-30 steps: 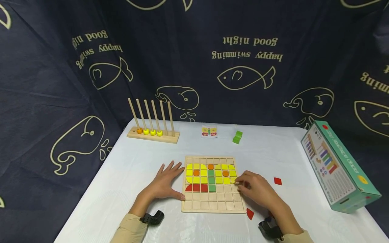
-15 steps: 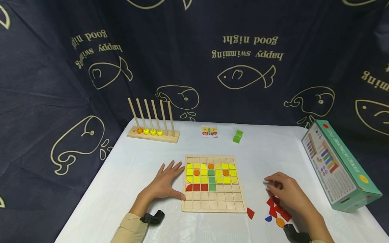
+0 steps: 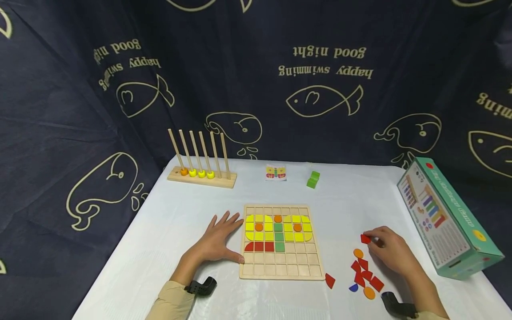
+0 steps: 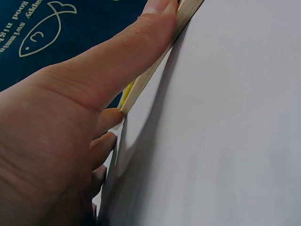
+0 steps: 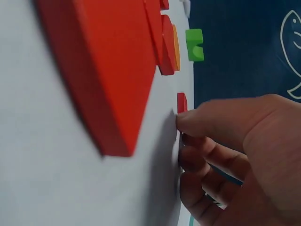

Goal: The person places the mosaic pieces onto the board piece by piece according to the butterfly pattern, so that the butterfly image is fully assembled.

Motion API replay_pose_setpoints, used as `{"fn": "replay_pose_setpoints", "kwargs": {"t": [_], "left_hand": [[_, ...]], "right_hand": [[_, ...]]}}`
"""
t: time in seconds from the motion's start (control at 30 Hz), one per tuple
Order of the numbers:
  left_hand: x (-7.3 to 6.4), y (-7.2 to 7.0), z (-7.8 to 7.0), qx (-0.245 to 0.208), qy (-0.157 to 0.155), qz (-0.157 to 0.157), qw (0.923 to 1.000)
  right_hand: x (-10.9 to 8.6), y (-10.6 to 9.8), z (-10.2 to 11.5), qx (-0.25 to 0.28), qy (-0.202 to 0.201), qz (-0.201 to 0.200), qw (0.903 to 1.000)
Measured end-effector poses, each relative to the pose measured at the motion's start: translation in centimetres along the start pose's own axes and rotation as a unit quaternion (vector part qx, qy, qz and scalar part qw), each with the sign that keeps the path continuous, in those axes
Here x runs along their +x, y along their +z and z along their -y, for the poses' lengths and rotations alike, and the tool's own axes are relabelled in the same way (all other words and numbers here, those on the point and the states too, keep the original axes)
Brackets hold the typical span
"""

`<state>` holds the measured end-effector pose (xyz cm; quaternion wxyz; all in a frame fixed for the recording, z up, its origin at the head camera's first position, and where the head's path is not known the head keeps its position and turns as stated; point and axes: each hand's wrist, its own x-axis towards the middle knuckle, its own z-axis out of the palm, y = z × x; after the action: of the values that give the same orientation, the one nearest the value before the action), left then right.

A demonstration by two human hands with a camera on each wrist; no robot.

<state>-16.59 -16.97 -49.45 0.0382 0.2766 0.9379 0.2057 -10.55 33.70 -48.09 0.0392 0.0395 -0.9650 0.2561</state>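
My left hand (image 3: pixel 217 238) is spread flat at the left edge of a wooden grid board (image 3: pixel 292 270), its thumb (image 4: pixel 136 52) resting on the rim. The board's cells hold yellow tiles around orange discs, a green column (image 3: pixel 278 237) and a row of red tiles (image 3: pixel 258 246) on the left. To the right, my right hand (image 3: pixel 390 250) pinches a small red square tile (image 3: pixel 366 239) by its edge at the tabletop. In the right wrist view, thumb and fingertips meet at that red tile (image 5: pixel 182 102).
Loose red tiles (image 3: pixel 366 275), orange discs (image 3: pixel 369 293) and a blue half-disc (image 3: pixel 354 288) lie below the right hand. One red piece (image 3: pixel 330 281) is by the board's corner. Behind stand a peg rack (image 3: pixel 202 178), a picture card (image 3: pixel 276 173), green blocks (image 3: pixel 313 179) and a box (image 3: pixel 448 222).
My right hand has left the board's right edge, moved right past the loose pieces and taken hold of the red square tile. The left hand has stayed put.
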Motion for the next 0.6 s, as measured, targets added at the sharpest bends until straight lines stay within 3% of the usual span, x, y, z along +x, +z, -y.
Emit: {"fn": "replay_pose_setpoints", "kwargs": {"t": [0.23, 0.6], "left_hand": [[0.1, 0.1, 0.0, 0.001, 0.001, 0.000, 1.0000], [-0.1, -0.1, -0.2, -0.002, -0.001, -0.002, 1.0000]], "right_hand": [[0.3, 0.3, 0.7, 0.005, 0.036, 0.026, 0.9990], [1.2, 1.5, 4.6, 0.025, -0.017, 0.040, 0.9988]]}}
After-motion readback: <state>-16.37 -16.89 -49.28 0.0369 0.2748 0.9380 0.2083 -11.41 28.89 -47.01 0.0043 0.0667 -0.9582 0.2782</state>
